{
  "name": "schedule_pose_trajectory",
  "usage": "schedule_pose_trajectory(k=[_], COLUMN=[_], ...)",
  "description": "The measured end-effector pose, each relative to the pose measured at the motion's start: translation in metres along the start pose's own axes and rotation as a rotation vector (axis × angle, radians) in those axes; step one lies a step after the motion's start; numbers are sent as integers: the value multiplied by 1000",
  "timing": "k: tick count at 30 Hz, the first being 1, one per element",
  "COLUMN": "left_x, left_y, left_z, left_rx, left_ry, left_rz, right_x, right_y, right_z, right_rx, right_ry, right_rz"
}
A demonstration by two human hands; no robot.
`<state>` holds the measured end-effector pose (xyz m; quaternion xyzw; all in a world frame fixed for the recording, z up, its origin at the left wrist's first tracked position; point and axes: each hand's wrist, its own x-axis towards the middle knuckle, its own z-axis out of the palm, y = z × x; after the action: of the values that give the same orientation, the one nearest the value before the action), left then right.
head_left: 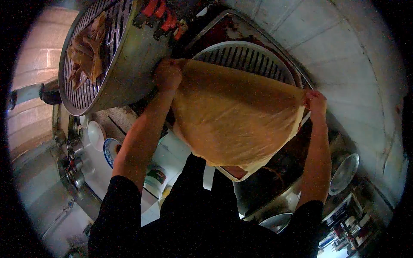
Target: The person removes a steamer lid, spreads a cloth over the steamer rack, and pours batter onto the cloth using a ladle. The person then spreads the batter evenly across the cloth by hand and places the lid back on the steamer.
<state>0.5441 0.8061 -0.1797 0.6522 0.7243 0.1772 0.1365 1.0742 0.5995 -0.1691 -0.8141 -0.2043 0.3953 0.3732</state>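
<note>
Stretching out a tan cloth (236, 116), the left hand (168, 76) and right hand (315, 102) stand well apart, each clamped on an upper corner. It spreads over a round slatted rack (245, 58) (whether touching it, I cannot tell), leaving the rack's far slats bare. The fabric looks thin and lightly wrinkled, shaded darker along the top, with an uneven lower edge. Left of the rack, a deep metal steamer tier (137, 64) bears a crumpled brown sheet (88, 53) on its slats.
</note>
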Motion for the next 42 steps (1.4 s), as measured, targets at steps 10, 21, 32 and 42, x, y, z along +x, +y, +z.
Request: schedule_pose_trajectory(k=[10,21,32,42], left_x=[7,31,24,27], left_y=[25,-35,-6,-2], left_z=[-13,42,20,22], left_rx=[74,431,106,48], left_ry=[-114,-41,-42,-76], left_rz=[-73,395,137,55], right_x=[15,44,20,23], right_y=[10,45,10,6], right_z=[-4,-21,-8,-5], right_rx=[12,-82,51,38], right_ry=[15,-105,-65,0], right_rz=[32,-256,-35,27])
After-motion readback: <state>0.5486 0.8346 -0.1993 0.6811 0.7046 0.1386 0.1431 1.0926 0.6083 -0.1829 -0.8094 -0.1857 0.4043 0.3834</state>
